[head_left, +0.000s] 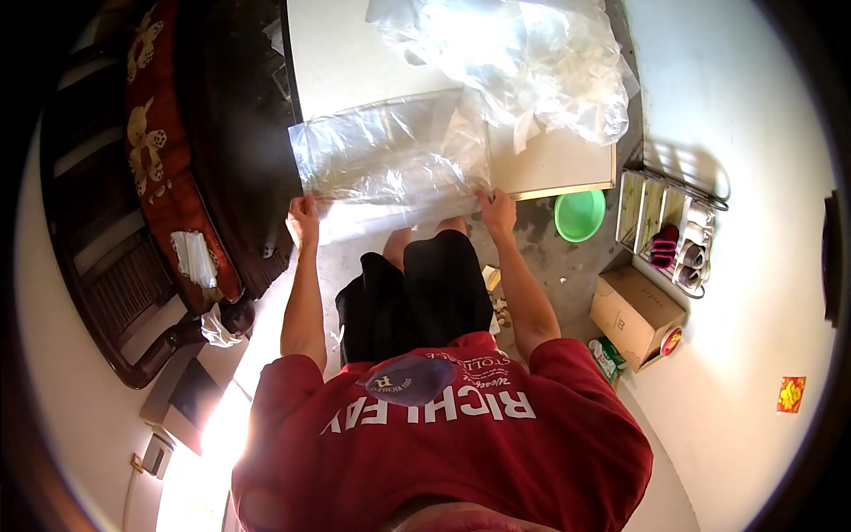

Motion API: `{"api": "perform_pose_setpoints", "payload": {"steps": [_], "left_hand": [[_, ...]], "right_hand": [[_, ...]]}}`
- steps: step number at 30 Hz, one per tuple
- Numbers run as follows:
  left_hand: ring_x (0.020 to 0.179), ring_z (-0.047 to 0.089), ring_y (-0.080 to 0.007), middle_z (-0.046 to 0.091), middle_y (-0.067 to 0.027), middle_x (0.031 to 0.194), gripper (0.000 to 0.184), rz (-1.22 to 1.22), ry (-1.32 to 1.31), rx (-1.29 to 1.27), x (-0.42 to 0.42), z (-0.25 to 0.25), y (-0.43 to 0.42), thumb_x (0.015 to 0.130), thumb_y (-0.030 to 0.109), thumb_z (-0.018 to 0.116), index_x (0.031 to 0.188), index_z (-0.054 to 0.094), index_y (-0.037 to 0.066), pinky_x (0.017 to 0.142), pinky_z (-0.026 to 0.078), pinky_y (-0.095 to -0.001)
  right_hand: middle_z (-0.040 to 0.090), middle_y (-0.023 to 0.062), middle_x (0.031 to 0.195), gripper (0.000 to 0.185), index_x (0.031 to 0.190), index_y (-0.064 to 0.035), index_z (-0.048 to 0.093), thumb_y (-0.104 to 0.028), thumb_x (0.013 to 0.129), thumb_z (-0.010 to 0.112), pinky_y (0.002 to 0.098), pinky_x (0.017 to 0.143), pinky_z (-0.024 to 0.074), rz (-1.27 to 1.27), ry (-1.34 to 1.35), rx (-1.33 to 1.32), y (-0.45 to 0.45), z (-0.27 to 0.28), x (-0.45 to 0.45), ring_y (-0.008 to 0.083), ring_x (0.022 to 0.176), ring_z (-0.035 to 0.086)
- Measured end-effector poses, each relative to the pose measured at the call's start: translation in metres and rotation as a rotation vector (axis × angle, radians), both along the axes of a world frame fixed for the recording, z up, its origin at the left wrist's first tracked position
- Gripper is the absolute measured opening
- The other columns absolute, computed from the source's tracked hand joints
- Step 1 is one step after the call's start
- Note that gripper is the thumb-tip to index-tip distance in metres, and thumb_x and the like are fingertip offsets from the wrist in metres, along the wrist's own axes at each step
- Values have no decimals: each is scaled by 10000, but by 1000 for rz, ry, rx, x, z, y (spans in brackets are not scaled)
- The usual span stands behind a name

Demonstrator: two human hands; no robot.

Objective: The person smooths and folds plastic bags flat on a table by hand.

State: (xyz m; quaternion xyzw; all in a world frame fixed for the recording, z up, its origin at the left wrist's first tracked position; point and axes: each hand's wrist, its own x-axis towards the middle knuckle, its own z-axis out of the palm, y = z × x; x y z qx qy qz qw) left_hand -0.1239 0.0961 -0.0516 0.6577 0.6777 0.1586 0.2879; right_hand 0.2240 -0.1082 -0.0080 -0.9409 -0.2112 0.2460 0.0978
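Fingers of the left hand are bent together in the head view, pinching the near left corner of a clear plastic sheet; those of the right hand pinch its near right corner, thumb and fingertips closed on the film. The finer placing of each fingertip is too small to tell. The sheet lies partly on a pale tabletop, and its near strip hangs out past the table's near edge, drawn out between the two hands, with creases and bright glare across it. Beyond it and to the right, a crumpled heap of clear plastic covers much of the table and reaches its right side.

A green basin sits on the floor just beside the table's near right corner. Farther right are a rack with shoes and, nearer the person, an open cardboard box by the wall. On the left stands dark wooden furniture, near a red patterned cloth with white tissue on it
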Motion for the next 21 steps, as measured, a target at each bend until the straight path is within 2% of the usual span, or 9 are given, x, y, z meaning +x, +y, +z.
{"api": "perform_pose_setpoints", "payload": {"steps": [2, 4, 6, 7, 10, 12, 14, 16, 21], "left_hand": [[676, 614, -284, 626, -129, 719, 287, -6, -6, -57, 1, 4, 2, 847, 310, 627, 848, 582, 26, 611, 480, -377], [818, 567, -289, 600, -134, 834, 300, -36, 97, 170, 10, 17, 5, 826, 262, 652, 959, 548, 14, 725, 454, -391], [989, 484, -311, 520, -160, 1067, 358, -173, 238, 487, 29, 44, 8, 808, 169, 649, 1079, 486, -1, 864, 370, -458], [1079, 450, -318, 475, -182, 1161, 410, -251, 182, 466, 42, 56, 7, 821, 177, 629, 1152, 464, 0, 917, 352, -462], [1337, 247, -321, 273, -193, 1424, 580, -581, 139, 300, 83, 63, -15, 867, 218, 557, 1367, 330, 29, 1077, 227, -472], [1390, 117, -308, 161, -133, 1495, 610, -836, 198, 175, 114, 64, -23, 897, 248, 511, 1428, 251, 97, 1115, 128, -487], [1395, 98, -307, 148, -104, 1506, 581, -910, 158, 129, 129, 49, -23, 904, 232, 497, 1427, 267, 122, 1108, 102, -505], [1378, 148, -335, 179, -103, 1496, 582, -827, 163, 178, 136, 38, -13, 892, 220, 521, 1423, 285, 198, 1095, 130, -534], [1365, 164, -372, 193, -121, 1490, 613, -634, 195, 260, 120, 17, 19, 878, 248, 546, 1426, 277, 190, 1082, 120, -554]], "right_hand": [[620, 193, 813, 426, 800, -17, 566, -437, 782, 632, 452, 676, 446, -14, -14, -35, 4, 10, -1, 375, 816, 588], [627, 178, 876, 389, 833, -35, 563, -414, 789, 635, 445, 690, 444, -27, -28, -68, 8, 21, -5, 354, 852, 588], [591, 160, 1025, 267, 888, -67, 547, -290, 788, 656, 439, 737, 435, -64, -227, 221, 12, 27, -10, 343, 940, 552], [591, 160, 1025, 267, 888, -67, 547, -290, 788, 656, 439, 737, 435, -61, -225, 222, 19, 31, -13, 343, 940, 552], [497, 162, 1194, 358, 1093, -82, 522, -148, 766, 651, 458, 893, 387, 437, -303, 530, 58, 48, -35, 356, 1095, 466], [373, 137, 1370, 543, 1304, -129, 437, -136, 793, 620, 478, 1031, 286, 681, -226, 565, 88, 44, -57, 341, 1262, 349], [204, 102, 1492, 512, 1374, -166, 382, -232, 888, 526, 499, 1094, 202, 870, -147, 403, 107, 20, -70, 307, 1376, 180], [224, 87, 1487, 505, 1382, -166, 372, -240, 901, 508, 489, 1105, 174, 868, -164, 405, 114, -5, -64, 294, 1375, 187], [250, 76, 1478, 489, 1382, -147, 361, -240, 919, 485, 467, 1106, 163, 696, -262, 393, 119, -35, -17, 286, 1369, 207]]}}
